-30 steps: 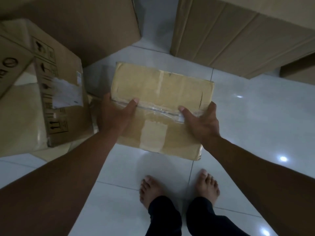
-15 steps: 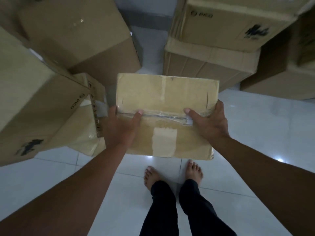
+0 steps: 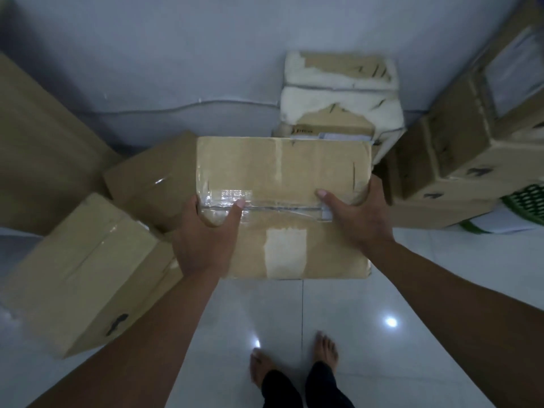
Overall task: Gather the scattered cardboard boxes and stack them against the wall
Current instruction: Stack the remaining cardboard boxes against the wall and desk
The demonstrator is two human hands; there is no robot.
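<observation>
I carry a taped brown cardboard box [image 3: 282, 184] in front of me, above the floor. My left hand [image 3: 206, 234] grips its left side, thumb on the taped seam on top. My right hand [image 3: 356, 216] grips its right side, thumb also on top. Behind the box the pale wall [image 3: 206, 54] runs across the view. A torn box with white lining [image 3: 341, 95] stands against that wall just beyond the carried box.
Two brown boxes lie at the left, one [image 3: 88, 269] near my left arm and one [image 3: 153, 178] behind it, with a larger box [image 3: 38, 151] at the far left. Stacked boxes [image 3: 459, 154] and a green basket [image 3: 527, 201] stand at the right. My bare feet [image 3: 294, 366] are on white tiles [image 3: 412, 290].
I have lifted the box higher and my view has tilted up, so the wall and the torn box now show. My grip on both sides is the same.
</observation>
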